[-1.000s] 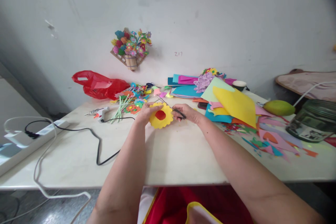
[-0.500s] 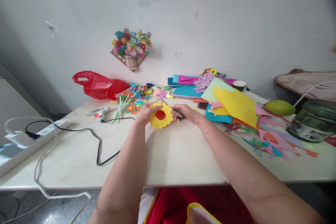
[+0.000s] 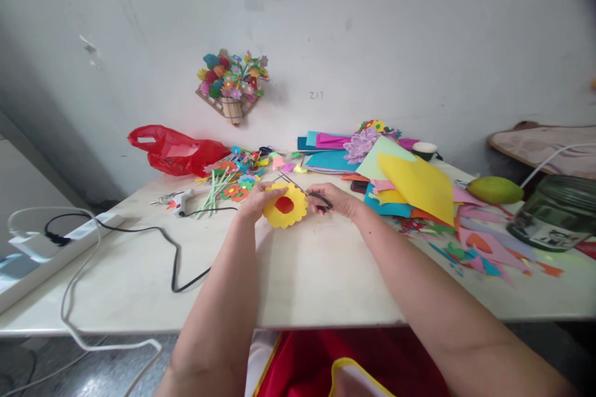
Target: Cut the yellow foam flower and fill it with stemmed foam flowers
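Note:
A yellow scalloped flower (image 3: 285, 219) with a red round centre is held above the table, its face toward me. My left hand (image 3: 259, 200) pinches its left edge, thumb on the front. In my right hand (image 3: 331, 200) is a pair of scissors (image 3: 321, 200), fingers closed round the black handles. The scissor blades point up and left, lying behind the flower's upper edge and parted from each other. Whether the blades touch the flower I cannot tell.
A glue gun (image 3: 183, 202) with a black cord and pale green sticks (image 3: 215, 193) lie to the left, before a red plastic bag (image 3: 181, 152). Coloured foam sheets (image 3: 419, 183), scraps (image 3: 484, 248), a green fruit (image 3: 495, 190) and a glass jar (image 3: 554, 214) are on the right.
My right hand and the scissors have shifted slightly right, and the blades now look wider apart. The flower stays nearly in place in my left hand.

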Motion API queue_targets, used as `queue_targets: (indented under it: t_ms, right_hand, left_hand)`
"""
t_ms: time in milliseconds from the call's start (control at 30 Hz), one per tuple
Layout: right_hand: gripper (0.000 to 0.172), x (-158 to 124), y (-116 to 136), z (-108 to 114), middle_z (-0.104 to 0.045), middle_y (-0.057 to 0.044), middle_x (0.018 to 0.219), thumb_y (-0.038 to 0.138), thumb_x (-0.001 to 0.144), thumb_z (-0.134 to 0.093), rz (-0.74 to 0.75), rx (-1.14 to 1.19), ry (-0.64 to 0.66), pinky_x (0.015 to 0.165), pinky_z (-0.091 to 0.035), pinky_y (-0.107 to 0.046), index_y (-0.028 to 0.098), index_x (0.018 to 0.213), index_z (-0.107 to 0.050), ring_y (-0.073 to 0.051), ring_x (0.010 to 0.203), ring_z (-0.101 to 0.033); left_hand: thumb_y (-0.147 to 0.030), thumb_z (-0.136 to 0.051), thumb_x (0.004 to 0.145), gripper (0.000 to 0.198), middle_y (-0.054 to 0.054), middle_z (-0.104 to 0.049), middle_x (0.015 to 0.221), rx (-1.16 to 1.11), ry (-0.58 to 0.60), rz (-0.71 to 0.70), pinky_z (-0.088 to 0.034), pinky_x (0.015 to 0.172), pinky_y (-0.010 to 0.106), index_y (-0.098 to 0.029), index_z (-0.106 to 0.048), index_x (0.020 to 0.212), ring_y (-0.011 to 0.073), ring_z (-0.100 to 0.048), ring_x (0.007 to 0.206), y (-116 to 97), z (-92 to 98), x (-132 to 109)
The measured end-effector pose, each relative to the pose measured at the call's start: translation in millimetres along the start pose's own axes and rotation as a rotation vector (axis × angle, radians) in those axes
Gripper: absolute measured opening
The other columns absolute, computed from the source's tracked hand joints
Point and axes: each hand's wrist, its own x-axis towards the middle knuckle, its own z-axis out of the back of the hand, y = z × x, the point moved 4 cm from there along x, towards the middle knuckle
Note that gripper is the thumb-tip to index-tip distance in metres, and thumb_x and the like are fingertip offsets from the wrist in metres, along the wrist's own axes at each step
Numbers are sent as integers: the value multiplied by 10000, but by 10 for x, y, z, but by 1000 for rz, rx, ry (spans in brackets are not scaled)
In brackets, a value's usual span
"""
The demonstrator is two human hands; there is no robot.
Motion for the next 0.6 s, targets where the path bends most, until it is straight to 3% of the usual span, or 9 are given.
queue_targets:
  t_ms: [267,467,600]
  right_hand:
    - [255,4,-36,66,-512,39,515,376,765,-581,0,-1,67,398,-320,-190,160,651,-506,-53,404,-434]
    - [146,27,-120,123,-533,39,527,294,746,-577,-54,0,79,383,-324,-189,150,721,-571,-57,393,-449]
    - [164,7,-86,124,-502,53,481,302,731,-604,-83,-12,68,382,-325,-185,139,735,-588,-47,380,-415]
  left_hand:
    - [-398,-791,547,315,57,-670,620,58,40,9,-492,507,281,-135,-655,655,181,-621,516,-8,0,-19]
    - [-382,-791,540,320,62,-664,620,98,63,21,-482,505,276,-126,-666,684,182,-619,514,11,14,-18]
    - [-387,-792,539,322,66,-667,628,138,63,-2,-469,501,260,-128,-664,680,182,-622,534,5,25,-10]
